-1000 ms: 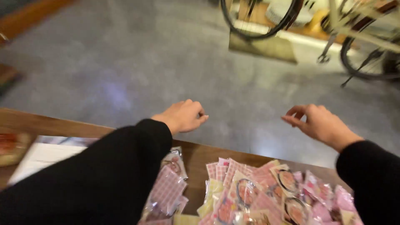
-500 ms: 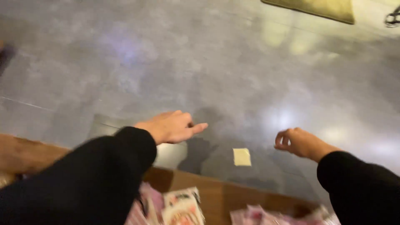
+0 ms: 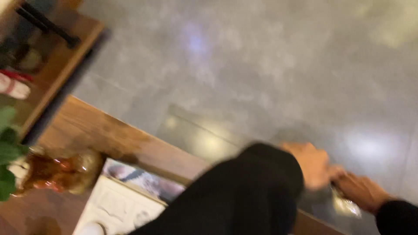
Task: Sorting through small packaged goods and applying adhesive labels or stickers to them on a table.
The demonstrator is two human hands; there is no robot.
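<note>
Grey polished floor (image 3: 244, 65) fills the upper field from ten to three o'clock, with soft light patches on it; all of the view is motion-blurred. A wooden table (image 3: 109, 135) runs diagonally from nine to five o'clock, its far edge toward the floor.

Beyond that edge, at four o'clock, our two hands meet over the floor. Our left hand (image 3: 311, 163), in a black sleeve (image 3: 244, 200), reaches past the table edge; the blur hides its fingers, and we cannot tell whether they are spread or pressed together. Our right hand (image 3: 361, 191) lies just beside it, touching or nearly so, and appears to pinch a small pale packet (image 3: 346, 204) that hangs below the fingers; the grip itself is too smeared to confirm.

We judge that a thin, light packet of this kind is best held by an edge between thumb and fingertips, with the other hand close under it, and that the head should be steadied so the hands stay in sight.

At eight o'clock, on the table, rest a crinkled clear bag of amber contents (image 3: 61, 172), a white printed sheet (image 3: 117, 209) and green leaves (image 3: 6, 152). At ten o'clock stands a wooden shelf (image 3: 52, 56) with a dark bar; near it lies a red-and-white object (image 3: 13, 85), too blurred to name.
</note>
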